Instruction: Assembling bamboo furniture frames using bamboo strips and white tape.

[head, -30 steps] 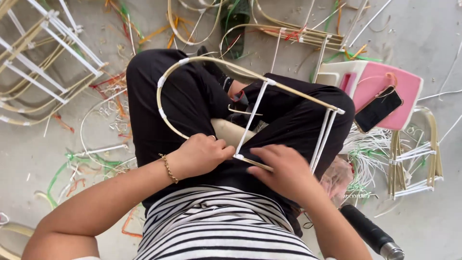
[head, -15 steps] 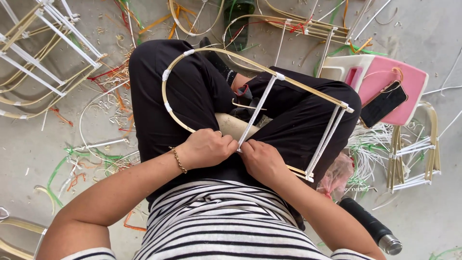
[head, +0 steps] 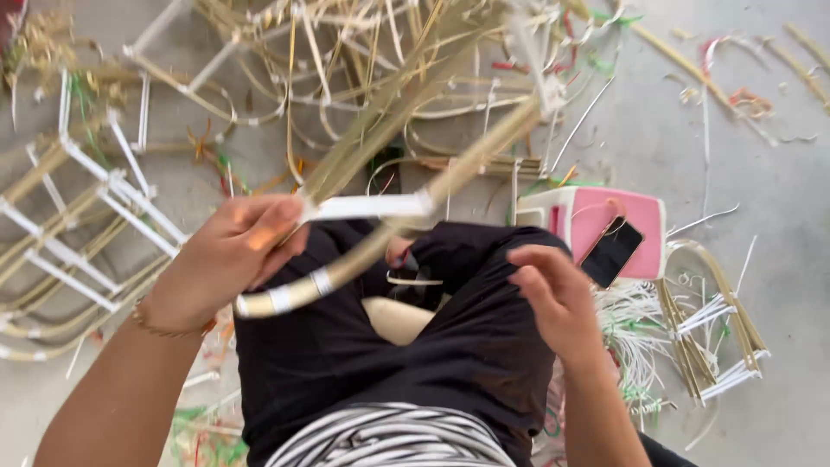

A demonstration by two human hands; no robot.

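The left hand [head: 229,259] gripped the cane frame [head: 380,238], raised above the pink stool [head: 618,216]; the right hand [head: 558,298] hung open, empty, beside that stool.

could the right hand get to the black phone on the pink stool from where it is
Probably yes. The right hand hangs open and empty over the lap, and the black phone lies face up on the pink stool just beside it. Nothing stands between them; the left hand alone holds the cane frame.
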